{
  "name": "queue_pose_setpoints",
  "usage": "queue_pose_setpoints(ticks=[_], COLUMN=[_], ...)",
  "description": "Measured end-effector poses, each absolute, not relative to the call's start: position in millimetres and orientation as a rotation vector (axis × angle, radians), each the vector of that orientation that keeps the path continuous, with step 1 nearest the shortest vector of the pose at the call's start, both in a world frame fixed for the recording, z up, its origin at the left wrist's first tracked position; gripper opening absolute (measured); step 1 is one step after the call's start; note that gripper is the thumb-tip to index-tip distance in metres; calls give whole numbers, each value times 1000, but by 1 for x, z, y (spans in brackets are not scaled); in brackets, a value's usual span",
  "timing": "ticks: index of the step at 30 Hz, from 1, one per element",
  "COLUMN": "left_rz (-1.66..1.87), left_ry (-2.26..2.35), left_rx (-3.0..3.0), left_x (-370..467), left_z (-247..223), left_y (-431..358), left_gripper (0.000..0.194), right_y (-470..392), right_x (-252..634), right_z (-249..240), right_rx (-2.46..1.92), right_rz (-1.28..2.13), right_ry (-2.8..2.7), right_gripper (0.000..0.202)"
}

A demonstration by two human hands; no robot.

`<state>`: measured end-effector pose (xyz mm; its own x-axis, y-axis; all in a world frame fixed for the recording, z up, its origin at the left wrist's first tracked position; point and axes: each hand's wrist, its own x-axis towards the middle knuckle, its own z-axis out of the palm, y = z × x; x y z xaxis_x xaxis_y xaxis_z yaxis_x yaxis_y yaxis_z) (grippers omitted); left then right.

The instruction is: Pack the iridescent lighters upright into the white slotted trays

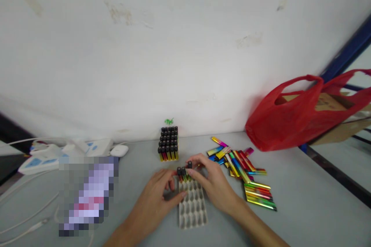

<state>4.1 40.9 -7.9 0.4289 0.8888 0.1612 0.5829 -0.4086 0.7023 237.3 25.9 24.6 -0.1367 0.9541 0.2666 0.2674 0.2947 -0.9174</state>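
Observation:
A pale moulded tray (193, 210) with rows of small hollows lies in front of me. At its far end stand a few slim tubes (181, 171) with black caps and shiny coloured bodies. My right hand (213, 179) pinches one black-capped tube (189, 164) between thumb and fingers, over that same row. On the tray's left side is my left hand (160, 191), its thumb resting over the hollows and its fingers apart, the forefinger close to the leftmost tube. Behind the tray, a second block of black-capped tubes (168, 142) stands upright in rows.
Loose metallic-coloured tubes (239, 166) lie in a pile to the right. A red bag (284, 119) holding cardboard leans at the back right. On the left are a white power strip (98, 147), cables and a blurred-out object (89, 197). A white wall (185, 54) rises behind.

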Motion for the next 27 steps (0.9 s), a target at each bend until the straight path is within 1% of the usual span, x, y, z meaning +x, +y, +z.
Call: queue_pose_setpoints(ticks=[2,6,11,13,16,19,21,23,27], left_rz=[715,727,720,720,723,701,692,691,683], left_ry=[1234,1228,1251,1249,1244,1255,1259,1257,1263], left_rx=[2132,2136,2129,2126,2125,2126,2127,2129,2128], left_x=[5,5,5,5,5,5,6,6,6], left_z=[-6,-4,-4,-4,-4,-3,-3,-2,-1], left_y=[41,42,41,41,40,40,41,41,40], left_gripper=[26,20,19,19,20,20,21,21,21], right_y=[24,21,22,26,35,43,48,51,52], right_x=[238,238,240,245,257,271,279,285,291], right_z=[26,31,30,26,20,15,11,8,5], right_rx=[-1168,-1191,-1231,-1298,-1489,-1736,-1875,-1971,-2027], right_rz=[893,902,823,683,327,-7,-167,-279,-341], right_ry=[-1644,-1659,-1600,-1592,-1673,-1769,-1811,-1852,-1948], right_gripper=[14,19,29,27,25,33,39,42,37])
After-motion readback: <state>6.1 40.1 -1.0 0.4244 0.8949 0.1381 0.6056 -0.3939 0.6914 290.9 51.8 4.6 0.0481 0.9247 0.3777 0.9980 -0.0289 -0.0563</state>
